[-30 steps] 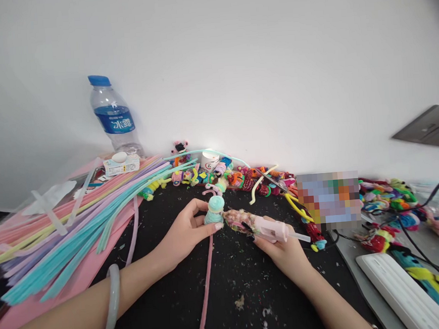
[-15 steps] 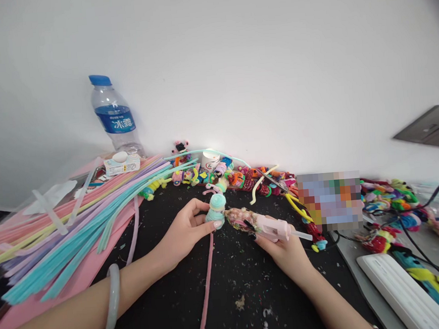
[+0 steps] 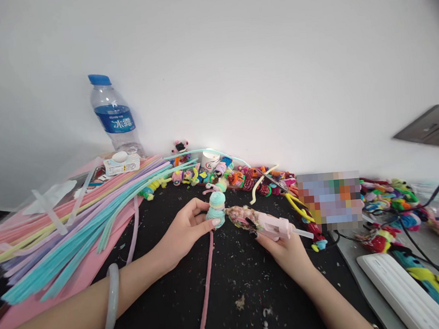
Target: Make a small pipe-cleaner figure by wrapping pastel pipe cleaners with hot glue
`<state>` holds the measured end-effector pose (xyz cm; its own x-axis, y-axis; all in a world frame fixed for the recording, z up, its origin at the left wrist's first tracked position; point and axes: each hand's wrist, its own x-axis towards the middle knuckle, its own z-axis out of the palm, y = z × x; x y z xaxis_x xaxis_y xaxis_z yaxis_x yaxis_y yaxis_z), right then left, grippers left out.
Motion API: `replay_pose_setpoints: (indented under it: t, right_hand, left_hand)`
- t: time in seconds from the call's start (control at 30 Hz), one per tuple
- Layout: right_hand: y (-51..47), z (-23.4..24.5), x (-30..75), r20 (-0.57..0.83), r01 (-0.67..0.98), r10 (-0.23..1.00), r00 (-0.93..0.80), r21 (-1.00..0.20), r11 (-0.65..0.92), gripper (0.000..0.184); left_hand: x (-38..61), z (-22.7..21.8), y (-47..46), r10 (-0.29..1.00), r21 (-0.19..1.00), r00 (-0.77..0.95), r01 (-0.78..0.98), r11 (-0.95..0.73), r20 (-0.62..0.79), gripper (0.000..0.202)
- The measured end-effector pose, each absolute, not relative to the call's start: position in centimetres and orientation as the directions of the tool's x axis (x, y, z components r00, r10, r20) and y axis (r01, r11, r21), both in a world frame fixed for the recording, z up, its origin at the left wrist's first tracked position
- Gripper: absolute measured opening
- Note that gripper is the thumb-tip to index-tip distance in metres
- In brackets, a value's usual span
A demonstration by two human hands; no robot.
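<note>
My left hand (image 3: 191, 223) is closed on a small pipe-cleaner figure (image 3: 216, 209), wound in mint green with a pale yellow band. In my right hand (image 3: 285, 253) is a pink hot glue gun (image 3: 273, 225), its front part covered in fuzzy fibres and a clear glue stick (image 3: 304, 233) sticking out of its back. The glue gun's tip points left and is right beside the figure; I cannot tell whether they touch. A pink pipe cleaner (image 3: 207, 292) runs along the black tabletop below the figure. Some right-hand fingers are hidden behind the gun.
Bundled pastel pipe cleaners (image 3: 69, 232) lie on the left on a pink sheet (image 3: 98, 265). A water bottle (image 3: 114, 114) leans against the wall. Several finished figures (image 3: 243, 178) line the back, near a paper cup (image 3: 210, 159). At right lie a white power strip (image 3: 404, 292) and black cables (image 3: 407, 231).
Very little differs. The glue gun has shifted slightly to the right, and the left thumb has moved a touch on the figure.
</note>
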<state>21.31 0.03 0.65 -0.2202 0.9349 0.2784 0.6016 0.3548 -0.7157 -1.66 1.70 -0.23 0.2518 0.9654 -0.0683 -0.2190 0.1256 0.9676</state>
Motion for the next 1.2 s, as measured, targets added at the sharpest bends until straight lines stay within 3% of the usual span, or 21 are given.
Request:
replay_pose_setpoints:
  t: [1.2]
  right_hand:
    - [0.07,0.65,21.21,0.275,0.618,0.934,-0.227,-0.701,0.357,0.015]
  left_hand:
    - [-1.73,-0.54,1.96,0.954,0.970,0.294,-0.206,0.126,-0.061,0.035]
